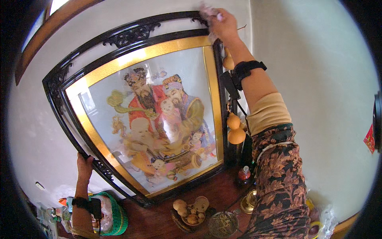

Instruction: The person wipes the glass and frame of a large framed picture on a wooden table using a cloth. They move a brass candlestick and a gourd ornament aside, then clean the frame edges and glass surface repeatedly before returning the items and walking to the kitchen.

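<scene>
A large framed picture (pixel 170 116) of bearded figures and children, with a gold border and a carved black wooden frame (pixel 134 35), leans against the wall on a reddish-brown wooden surface (pixel 143 221). At lower left, my left hand (pixel 85 167) grips the black outer rail of the frame. My right hand (pixel 223 25) is at the frame's upper right corner, closed on a crumpled, blurred cloth (pixel 208 12). Both wrists wear black straps. Orange gourds (pixel 235 128) hang beside the frame's right edge, near my right forearm.
A green basket (pixel 121 215) lined with plastic stands at lower left. In front of the frame are a bowl of dried round gourds or fruit (pixel 191 213), a dish of stringy material (pixel 223 224), a brass vessel (pixel 247 203) and a red bottle (pixel 244 174). Clear plastic (pixel 328 221) lies at lower right.
</scene>
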{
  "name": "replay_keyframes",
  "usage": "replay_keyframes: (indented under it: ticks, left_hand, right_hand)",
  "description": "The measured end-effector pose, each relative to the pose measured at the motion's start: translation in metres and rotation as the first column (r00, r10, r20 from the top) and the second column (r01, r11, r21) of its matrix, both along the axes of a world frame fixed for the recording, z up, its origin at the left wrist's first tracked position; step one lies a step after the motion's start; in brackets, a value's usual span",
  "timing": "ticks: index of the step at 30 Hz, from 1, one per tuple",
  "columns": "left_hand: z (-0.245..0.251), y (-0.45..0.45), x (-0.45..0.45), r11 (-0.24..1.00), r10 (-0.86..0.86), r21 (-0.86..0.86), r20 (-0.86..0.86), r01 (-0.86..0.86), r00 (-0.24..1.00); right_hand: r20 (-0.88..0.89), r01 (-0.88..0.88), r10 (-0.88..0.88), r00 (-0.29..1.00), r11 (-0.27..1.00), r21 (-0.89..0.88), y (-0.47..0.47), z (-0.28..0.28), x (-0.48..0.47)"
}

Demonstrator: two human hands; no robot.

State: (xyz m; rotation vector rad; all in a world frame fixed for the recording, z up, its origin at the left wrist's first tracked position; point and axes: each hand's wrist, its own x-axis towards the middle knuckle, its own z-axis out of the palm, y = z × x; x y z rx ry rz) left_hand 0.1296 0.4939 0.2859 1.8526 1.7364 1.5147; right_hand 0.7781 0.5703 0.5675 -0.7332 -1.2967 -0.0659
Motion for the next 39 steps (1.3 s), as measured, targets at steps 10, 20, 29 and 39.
replay_keyframes:
  ticks: [10, 20, 29, 39]
  left_hand:
    - [-0.002, -0.001, -0.004, 0.997, 0.059, -0.039, -0.018, -0.060, 0.998]
    - [0.003, -0.009, 0.006, 0.999, 0.007, -0.044, 0.055, -0.005, 0.998]
    - [-0.024, 0.025, -0.040, 0.993, -0.017, 0.113, -0.203, 0.041, 0.979]
    - [0.008, -0.010, 0.005, 0.997, 0.002, -0.080, 0.027, 0.000, 1.000]
  right_hand:
    - [0.148, 0.547, -0.599, 0.787, 0.788, 0.282, 0.012, -0.011, -0.026]
    - [0.299, 0.655, -0.714, 0.633, 0.700, 0.285, 0.010, -0.009, -0.034]
    - [0.243, 0.763, -0.796, 0.554, 0.603, 0.233, 0.012, -0.004, -0.037]
    - [0.057, 0.697, -0.726, 0.685, 0.677, 0.236, 0.023, 0.002, -0.035]
